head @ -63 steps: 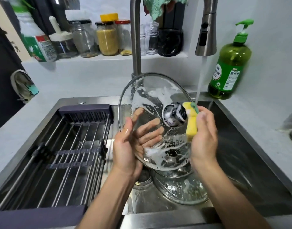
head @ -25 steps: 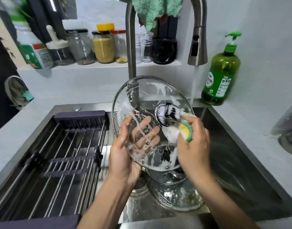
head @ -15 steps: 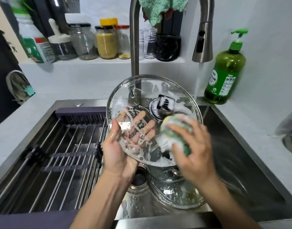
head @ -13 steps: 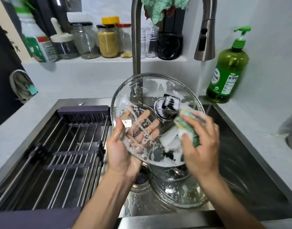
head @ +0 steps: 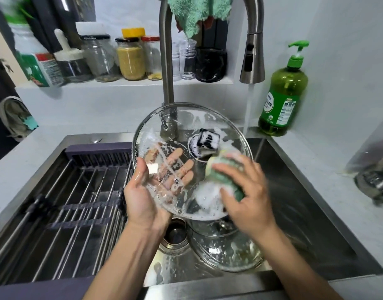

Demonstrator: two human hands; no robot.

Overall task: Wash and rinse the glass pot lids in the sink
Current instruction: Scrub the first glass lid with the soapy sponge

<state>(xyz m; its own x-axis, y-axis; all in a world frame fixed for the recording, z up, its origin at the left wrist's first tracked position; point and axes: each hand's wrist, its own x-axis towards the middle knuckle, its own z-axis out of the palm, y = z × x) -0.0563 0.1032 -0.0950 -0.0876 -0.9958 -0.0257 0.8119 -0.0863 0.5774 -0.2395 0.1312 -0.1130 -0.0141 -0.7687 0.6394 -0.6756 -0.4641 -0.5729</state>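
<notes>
A grey metal-rod drying rack (head: 62,200) fills the left half of the stainless steel sink (head: 312,213). Next, the left hand (head: 143,200) supports a soapy round glass pot lid (head: 186,124) from behind, fingers spread flat against it, thumb over the rim, tilted above the sink. The right hand (head: 247,195) grips a yellow-green sponge (head: 221,169) pressed to the lid's face. A second glass lid (head: 225,254) lies beneath. Water runs from the tap (head: 251,61) beside a green soap bottle (head: 283,94) on the bench (head: 329,161)
</notes>
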